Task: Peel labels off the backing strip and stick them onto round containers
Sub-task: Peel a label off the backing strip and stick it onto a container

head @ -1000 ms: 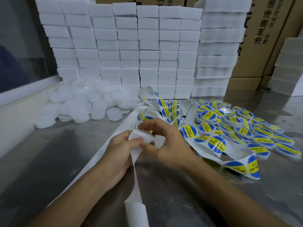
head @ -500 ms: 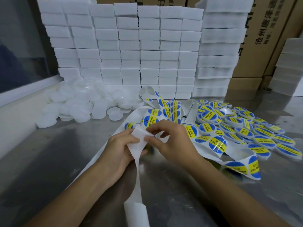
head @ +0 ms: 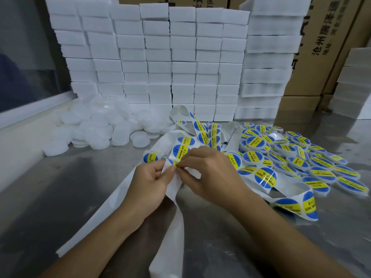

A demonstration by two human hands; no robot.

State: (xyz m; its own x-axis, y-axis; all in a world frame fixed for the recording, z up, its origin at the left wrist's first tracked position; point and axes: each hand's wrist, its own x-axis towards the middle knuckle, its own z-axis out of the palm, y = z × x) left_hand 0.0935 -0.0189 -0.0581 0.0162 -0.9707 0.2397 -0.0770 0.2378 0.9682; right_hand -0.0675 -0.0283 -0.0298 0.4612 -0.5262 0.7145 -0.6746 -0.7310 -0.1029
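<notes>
A long white backing strip point(head: 172, 221) with round blue-and-yellow labels point(head: 181, 151) loops across the metal table. My left hand point(head: 149, 185) pinches the strip between thumb and fingers. My right hand point(head: 208, 173) pinches the edge of a label at the strip's fold, right beside my left thumb. A heap of plain white round containers point(head: 96, 131) lies at the left. Several containers bearing labels point(head: 297, 157) are spread at the right.
A wall of stacked white boxes point(head: 158, 57) stands along the back. Brown cartons point(head: 325, 47) rise at the back right, with more white stacks point(head: 355, 85) at the far right. The used strip's end point(head: 166, 265) trails toward the table's near edge.
The strip was pulled through my left hand, bringing a fresh label up to the fold. My right fingers shifted from the bare strip to pinching that label's edge.
</notes>
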